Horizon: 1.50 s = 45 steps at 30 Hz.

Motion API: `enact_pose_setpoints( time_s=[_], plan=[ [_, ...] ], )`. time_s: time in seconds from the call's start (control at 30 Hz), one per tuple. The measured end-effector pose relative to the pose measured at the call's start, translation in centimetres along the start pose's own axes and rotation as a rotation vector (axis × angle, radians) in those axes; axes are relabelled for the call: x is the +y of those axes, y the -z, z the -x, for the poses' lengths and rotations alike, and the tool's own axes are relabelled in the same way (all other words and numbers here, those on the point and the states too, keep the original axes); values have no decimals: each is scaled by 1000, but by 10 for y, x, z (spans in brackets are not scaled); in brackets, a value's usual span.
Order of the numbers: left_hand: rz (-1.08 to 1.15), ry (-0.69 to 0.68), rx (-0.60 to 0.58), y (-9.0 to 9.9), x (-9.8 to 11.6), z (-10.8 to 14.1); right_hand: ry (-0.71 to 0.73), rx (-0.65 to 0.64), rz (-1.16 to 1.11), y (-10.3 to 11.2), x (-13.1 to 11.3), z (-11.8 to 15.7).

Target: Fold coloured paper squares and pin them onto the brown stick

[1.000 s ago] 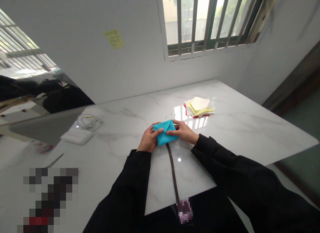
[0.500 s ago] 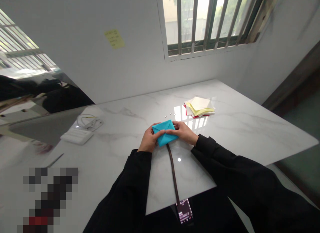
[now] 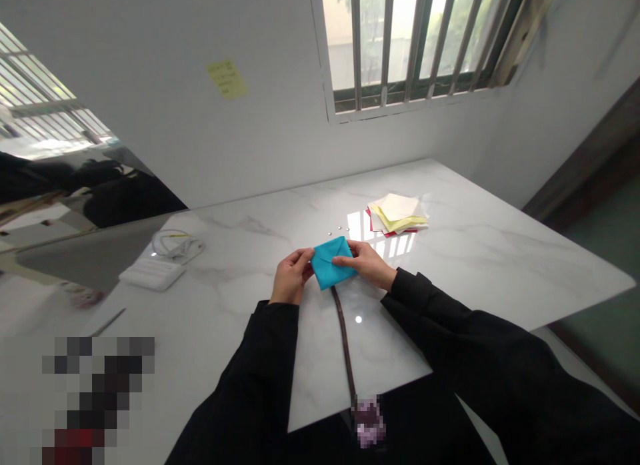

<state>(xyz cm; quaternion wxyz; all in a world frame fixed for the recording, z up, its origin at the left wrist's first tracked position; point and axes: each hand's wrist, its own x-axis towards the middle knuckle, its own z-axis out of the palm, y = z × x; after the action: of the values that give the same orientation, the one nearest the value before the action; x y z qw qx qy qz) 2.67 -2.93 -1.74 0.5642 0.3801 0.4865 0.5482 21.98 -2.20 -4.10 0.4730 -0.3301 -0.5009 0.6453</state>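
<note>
Two hands, left point(image 3: 291, 276) and right point(image 3: 365, 264), pinch folded blue paper point(image 3: 330, 265) between their fingers point(image 3: 345, 260).

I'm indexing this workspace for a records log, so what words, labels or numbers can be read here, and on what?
Nothing can be read as a quotation.
Yellow sticky note on the wall: handwritten lines, too small to read.
Pixelated object at the bottom of the view: too blurred to read.
Folded blue paper: no text visible.
</note>
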Motion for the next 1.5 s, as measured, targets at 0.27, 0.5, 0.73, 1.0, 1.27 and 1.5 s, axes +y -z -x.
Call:
enact_pose_setpoints(
  time_s=[0.27, 0.5, 0.73, 1.0, 1.27, 1.5],
  plan=[
    [15, 29, 14, 0, 2, 1, 3, 17, 27, -1, -1, 0],
    [-16, 3, -11, -2, 4, 3, 12, 33, 50, 1, -1, 0],
    [-149, -16, -217, -10, -7, 8, 24, 128, 45, 1, -2, 1],
    [-319, -213, -115, -18, -15, 9, 4, 170, -3, -2, 0, 0],
    [-251, -235, -59, -18, -16, 8, 5, 167, -4, -5, -5, 3],
    [-309, -248, -83, -14, -17, 4, 15, 171, -8, -1, -12, 1]
  ],
)
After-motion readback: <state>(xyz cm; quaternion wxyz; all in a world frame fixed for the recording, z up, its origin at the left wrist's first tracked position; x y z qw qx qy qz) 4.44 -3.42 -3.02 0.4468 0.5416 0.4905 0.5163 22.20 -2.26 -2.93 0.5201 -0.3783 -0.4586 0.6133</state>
